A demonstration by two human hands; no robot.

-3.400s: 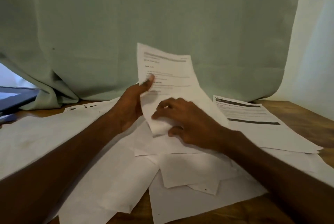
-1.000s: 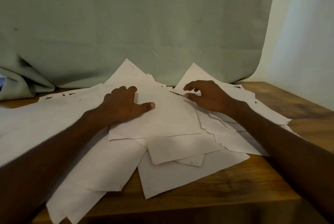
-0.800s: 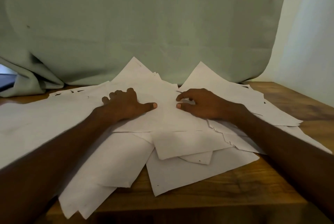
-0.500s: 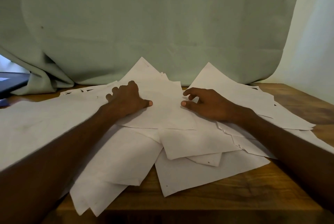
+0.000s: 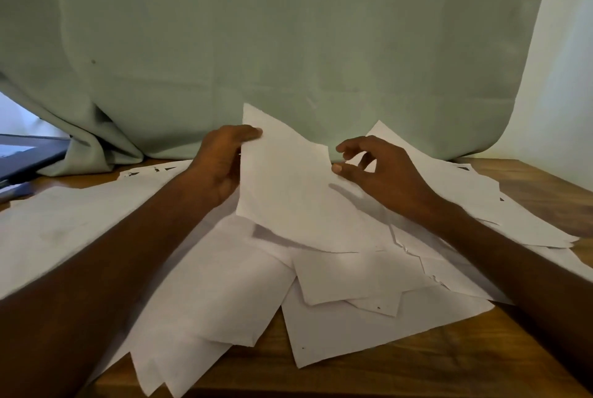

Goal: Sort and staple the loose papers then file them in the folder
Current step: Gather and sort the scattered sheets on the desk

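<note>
Several loose white papers lie in an overlapping heap on the wooden table. One blank-looking sheet is raised at its far end, tilted up off the heap. My left hand grips that sheet's left edge, with fingers curled round it near the top corner. My right hand hovers at the sheet's right edge, its fingers loosely spread and the thumb tip touching the paper. No stapler or folder is visible.
A pale green curtain hangs close behind the heap. A dark flat object and a bluish item sit at the far left. More sheets with dark print marks spread to the right. A large sheet covers the left side.
Both hands were pressing flat on the heap. Now my left hand has taken a top sheet by its left edge and tilted it up, and my right hand has lifted to its right edge.
</note>
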